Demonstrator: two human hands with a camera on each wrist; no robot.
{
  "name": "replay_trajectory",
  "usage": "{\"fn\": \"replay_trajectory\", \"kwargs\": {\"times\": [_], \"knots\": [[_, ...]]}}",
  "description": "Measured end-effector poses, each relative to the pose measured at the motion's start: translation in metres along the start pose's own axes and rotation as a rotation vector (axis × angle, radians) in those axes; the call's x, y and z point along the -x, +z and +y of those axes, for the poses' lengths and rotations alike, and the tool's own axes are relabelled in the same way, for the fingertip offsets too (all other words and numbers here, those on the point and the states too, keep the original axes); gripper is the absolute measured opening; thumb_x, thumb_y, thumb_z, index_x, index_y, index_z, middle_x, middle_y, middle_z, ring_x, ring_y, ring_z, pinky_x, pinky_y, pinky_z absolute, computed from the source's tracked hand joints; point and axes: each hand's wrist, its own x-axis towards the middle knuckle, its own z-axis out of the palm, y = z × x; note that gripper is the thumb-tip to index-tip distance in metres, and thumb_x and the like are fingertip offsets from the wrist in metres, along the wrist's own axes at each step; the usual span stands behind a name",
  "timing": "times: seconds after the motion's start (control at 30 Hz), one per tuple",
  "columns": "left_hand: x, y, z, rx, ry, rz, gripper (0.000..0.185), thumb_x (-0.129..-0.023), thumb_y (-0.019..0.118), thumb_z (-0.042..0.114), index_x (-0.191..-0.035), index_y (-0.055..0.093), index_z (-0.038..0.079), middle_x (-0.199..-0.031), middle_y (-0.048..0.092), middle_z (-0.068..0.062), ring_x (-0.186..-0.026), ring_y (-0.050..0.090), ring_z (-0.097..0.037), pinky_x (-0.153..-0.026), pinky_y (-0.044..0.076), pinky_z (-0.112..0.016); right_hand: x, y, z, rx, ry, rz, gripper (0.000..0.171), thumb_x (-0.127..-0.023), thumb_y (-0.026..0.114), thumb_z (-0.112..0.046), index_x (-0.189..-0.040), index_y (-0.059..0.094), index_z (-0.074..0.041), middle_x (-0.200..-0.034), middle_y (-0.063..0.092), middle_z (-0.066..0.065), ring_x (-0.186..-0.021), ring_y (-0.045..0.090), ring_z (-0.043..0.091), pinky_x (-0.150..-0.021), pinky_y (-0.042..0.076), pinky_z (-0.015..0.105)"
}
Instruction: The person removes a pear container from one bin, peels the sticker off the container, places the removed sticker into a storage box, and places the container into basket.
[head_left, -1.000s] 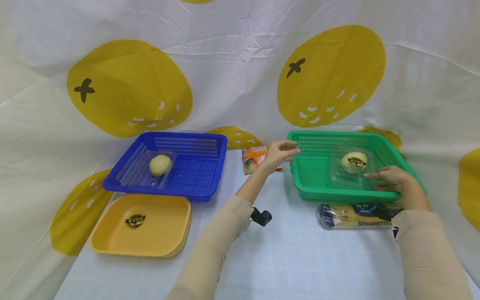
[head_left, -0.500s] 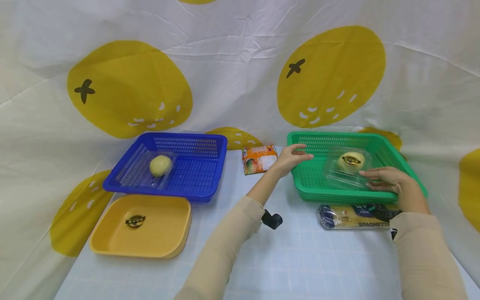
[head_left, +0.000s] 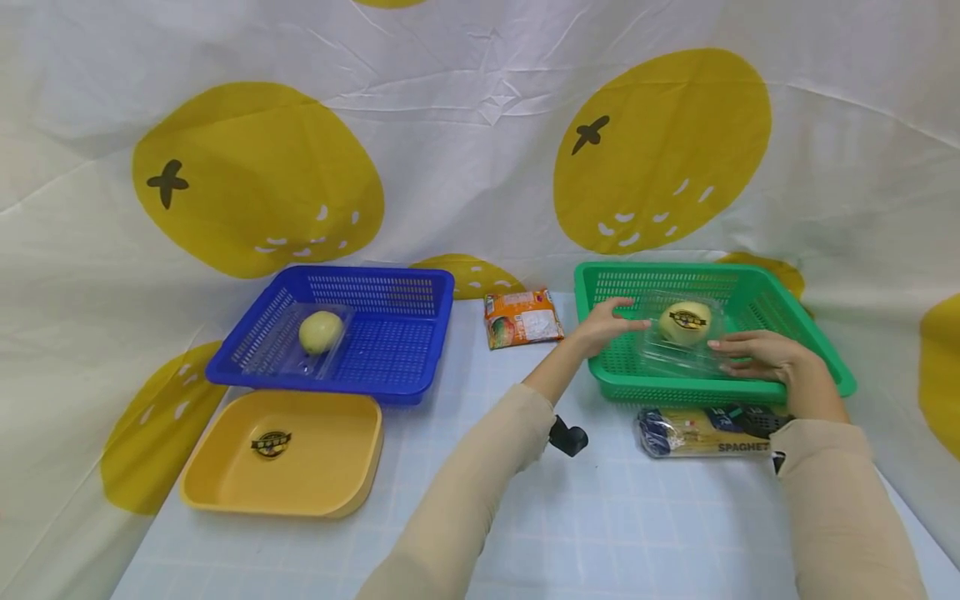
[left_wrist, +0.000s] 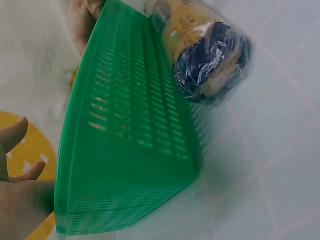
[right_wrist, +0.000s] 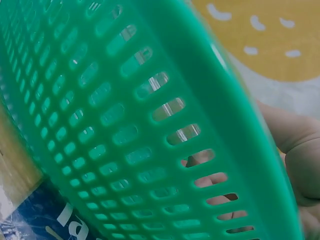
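In the head view a clear plastic box (head_left: 678, 337) holding a round yellow fruit (head_left: 686, 322) with a dark label sits inside the green basket (head_left: 750, 279). My right hand (head_left: 738, 350) grips the box's right near edge, fingers laid over it and the thumb hidden. From the left comes my left hand (head_left: 617, 315), fingers straight, at the box's left side and over the basket's left wall. The left wrist view shows the basket's outer wall (left_wrist: 125, 150) and my left hand's fingers (left_wrist: 15, 200). Through the wall slots (right_wrist: 125, 125), the right wrist view shows my right fingers (right_wrist: 210, 175).
A spaghetti pack (head_left: 697, 429) lies in front of the green basket. An orange packet (head_left: 522, 317) lies between the baskets. The blue basket (head_left: 420, 333) on the left holds another boxed yellow fruit (head_left: 320, 330). A yellow tray (head_left: 315, 467) sits in front of it.
My left hand has moved right from the orange packet to over the green basket's left wall. My right hand has shifted the clear box leftward toward it.
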Motion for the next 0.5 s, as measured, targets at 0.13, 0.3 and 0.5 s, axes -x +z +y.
{"fn": "replay_trajectory", "kwargs": {"times": [0.13,0.3,0.5], "knots": [[-0.003,0.009,-0.001,-0.022,-0.063,-0.016,0.06,-0.085,0.071,0.023,-0.139,0.045,0.019,-0.144,0.039,-0.007,-0.125,0.045,-0.029,-0.096,0.042,-0.054,-0.001,0.001,0.0,0.004,-0.012,-0.002,0.093,-0.096,0.052,-0.037,-0.144,-0.015,0.005,-0.151,0.002,0.033,-0.136,0.017,0.048,-0.095,0.047,0.029],[-0.006,0.016,-0.003,0.045,-0.101,-0.064,0.062,-0.086,0.069,0.019,-0.141,0.041,0.013,-0.144,0.039,-0.011,-0.122,0.049,-0.031,-0.089,0.049,-0.048,-0.002,0.001,0.0,-0.023,-0.017,-0.01,0.093,-0.096,0.053,-0.035,-0.145,-0.016,0.003,-0.15,-0.001,0.033,-0.136,0.014,0.05,-0.096,0.046,0.029],[-0.005,0.02,-0.003,0.011,-0.09,-0.039,0.066,-0.087,0.068,0.013,-0.144,0.035,0.006,-0.146,0.036,-0.016,-0.101,0.063,-0.034,-0.088,0.051,-0.04,-0.003,0.002,0.0,-0.075,-0.037,-0.028,0.09,-0.097,0.053,-0.03,-0.146,-0.017,-0.002,-0.151,-0.002,0.032,-0.135,0.009,0.054,-0.098,0.045,0.038]]}}
